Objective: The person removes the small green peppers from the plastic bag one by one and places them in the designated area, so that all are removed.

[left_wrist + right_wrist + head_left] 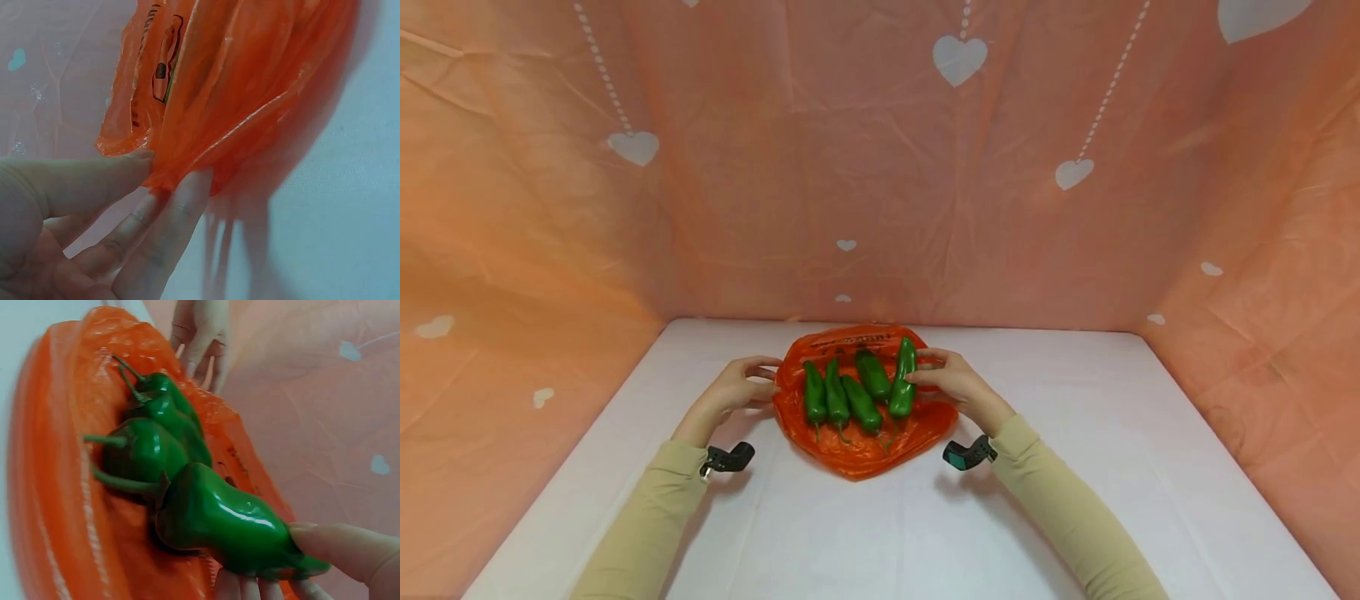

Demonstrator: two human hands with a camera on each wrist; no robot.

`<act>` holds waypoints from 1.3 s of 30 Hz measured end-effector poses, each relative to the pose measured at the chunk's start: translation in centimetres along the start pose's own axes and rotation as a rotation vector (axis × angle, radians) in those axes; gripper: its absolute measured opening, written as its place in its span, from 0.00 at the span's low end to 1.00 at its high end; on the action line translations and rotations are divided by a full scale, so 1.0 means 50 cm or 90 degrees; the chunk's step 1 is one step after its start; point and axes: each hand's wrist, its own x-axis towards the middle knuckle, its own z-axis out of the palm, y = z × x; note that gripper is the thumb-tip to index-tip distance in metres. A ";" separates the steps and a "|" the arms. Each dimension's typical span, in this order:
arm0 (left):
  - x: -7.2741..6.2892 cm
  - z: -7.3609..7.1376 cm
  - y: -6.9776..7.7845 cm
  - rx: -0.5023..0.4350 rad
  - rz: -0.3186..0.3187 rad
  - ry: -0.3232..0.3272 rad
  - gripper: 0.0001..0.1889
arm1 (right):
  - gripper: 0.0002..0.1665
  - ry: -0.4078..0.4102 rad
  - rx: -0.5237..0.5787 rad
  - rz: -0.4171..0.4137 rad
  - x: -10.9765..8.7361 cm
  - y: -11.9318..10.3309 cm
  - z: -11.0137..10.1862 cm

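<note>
near the far edge of the counter, the right hand is pinching the rightmost green pepper in the orange bag, the left hand is pinching the bag's edge, four other peppers are lying alongside, and heart-printed cloth is hanging behind.

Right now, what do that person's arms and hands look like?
They have pale khaki sleeves. The left hand and right hand wear no gloves. A small dark gadget sits by each wrist; the right gadget has a teal patch.
</note>
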 end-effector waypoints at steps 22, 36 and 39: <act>0.001 0.000 0.003 0.025 -0.010 0.021 0.28 | 0.36 -0.001 0.067 -0.054 -0.014 -0.055 -0.059; 0.003 0.000 -0.004 0.005 -0.004 0.026 0.27 | 0.38 0.017 0.055 -0.048 -0.032 -0.065 -0.127; 0.006 0.001 -0.006 0.007 -0.003 0.025 0.27 | 0.39 0.021 0.053 -0.044 -0.033 -0.062 -0.145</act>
